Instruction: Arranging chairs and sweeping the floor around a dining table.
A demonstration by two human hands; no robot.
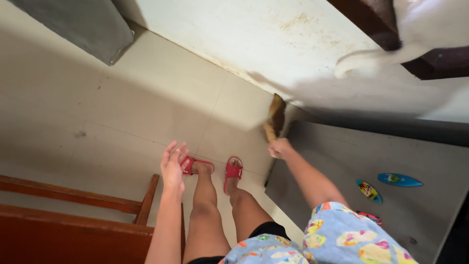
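Head view: right hand (281,148) closed around handle of small brush (274,119), grip pressed tight on it. Left hand (173,166) empty, fingers spread, hovering above red sandals (233,170). Brush at floor corner between wall (273,39) and grey cabinet (351,161). Long axis near upright, bristles pointing away toward wall. Sweeping judged under way; no gathered dust visible on tiled floor (122,112), so progress unclear

Light-blue patterned top (337,237), seemingly black shorts (267,229), red sandals (233,171).

Two hands — left (173,165), right (280,148) — one broom (275,119), two red sandals (233,170), three surfboard-shaped magnets (399,180).
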